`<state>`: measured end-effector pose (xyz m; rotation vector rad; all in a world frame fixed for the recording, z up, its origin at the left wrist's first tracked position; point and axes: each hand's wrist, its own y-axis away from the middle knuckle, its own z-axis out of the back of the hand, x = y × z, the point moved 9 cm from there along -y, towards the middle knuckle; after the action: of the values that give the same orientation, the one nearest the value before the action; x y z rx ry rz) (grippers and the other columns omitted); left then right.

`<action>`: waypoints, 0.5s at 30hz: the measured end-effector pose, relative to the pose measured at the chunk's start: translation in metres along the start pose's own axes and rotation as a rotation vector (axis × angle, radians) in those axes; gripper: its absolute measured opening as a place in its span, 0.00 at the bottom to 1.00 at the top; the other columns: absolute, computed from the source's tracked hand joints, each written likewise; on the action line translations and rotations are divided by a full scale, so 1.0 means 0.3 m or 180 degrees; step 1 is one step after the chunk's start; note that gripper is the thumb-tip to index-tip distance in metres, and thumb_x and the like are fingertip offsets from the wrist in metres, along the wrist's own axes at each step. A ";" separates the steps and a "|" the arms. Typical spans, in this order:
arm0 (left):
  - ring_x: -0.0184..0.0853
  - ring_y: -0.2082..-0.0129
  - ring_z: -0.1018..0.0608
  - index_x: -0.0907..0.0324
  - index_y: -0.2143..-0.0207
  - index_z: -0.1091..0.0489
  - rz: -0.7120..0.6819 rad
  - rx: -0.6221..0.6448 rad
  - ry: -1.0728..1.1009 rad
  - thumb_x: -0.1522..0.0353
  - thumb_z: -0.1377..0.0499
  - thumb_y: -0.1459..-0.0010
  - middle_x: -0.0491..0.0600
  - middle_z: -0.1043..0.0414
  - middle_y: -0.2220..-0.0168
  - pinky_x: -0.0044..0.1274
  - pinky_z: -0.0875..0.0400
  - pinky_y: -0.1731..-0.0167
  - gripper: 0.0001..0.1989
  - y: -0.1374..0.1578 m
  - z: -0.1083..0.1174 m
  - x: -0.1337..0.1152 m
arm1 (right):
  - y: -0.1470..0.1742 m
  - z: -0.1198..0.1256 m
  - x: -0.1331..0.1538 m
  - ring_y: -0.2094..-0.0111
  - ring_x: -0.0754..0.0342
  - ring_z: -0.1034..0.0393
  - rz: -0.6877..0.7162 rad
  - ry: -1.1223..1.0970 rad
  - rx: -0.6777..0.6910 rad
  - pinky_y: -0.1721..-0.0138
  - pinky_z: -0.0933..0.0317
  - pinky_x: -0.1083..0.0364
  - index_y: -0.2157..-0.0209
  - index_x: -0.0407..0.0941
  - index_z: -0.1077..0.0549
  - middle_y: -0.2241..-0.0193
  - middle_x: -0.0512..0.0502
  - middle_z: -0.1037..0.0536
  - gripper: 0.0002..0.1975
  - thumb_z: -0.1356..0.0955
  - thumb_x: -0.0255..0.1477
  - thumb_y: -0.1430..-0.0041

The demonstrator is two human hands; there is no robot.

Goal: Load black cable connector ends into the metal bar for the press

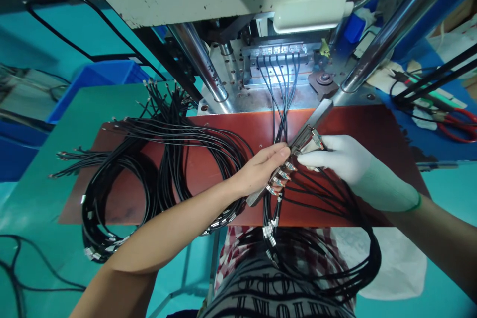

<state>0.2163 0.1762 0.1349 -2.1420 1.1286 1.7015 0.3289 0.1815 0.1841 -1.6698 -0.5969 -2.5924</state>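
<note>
Both hands met near the back edge of the red-brown work board (208, 169), over a long metal fixture bar (294, 151) lying slantwise toward the press. The bare left hand (261, 171) pinched the bar's cable connectors (281, 176) with fingers together, apparently seating them in a row. The gloved right hand (354, 166) gripped the bar from the other side, likely steadying it. Loose black cables (156, 159) lay coiled across the board's left half, within reach; another six ran into the press mould (278, 62).
</note>
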 end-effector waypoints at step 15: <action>0.27 0.74 0.40 0.59 0.72 0.43 -0.0717 -0.0209 -0.1148 0.53 0.48 0.38 0.42 0.45 0.74 0.21 0.43 0.74 0.20 0.009 0.007 -0.074 | 0.000 -0.004 0.000 0.70 0.56 0.33 -0.0026 0.0141 -0.0203 0.69 0.43 0.58 0.72 0.42 0.26 0.73 0.52 0.25 0.09 0.30 0.34 0.46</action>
<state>0.2116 0.1853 0.1550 -1.8117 0.7155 1.9331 0.3278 0.1812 0.1837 -1.6255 -0.5258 -2.6739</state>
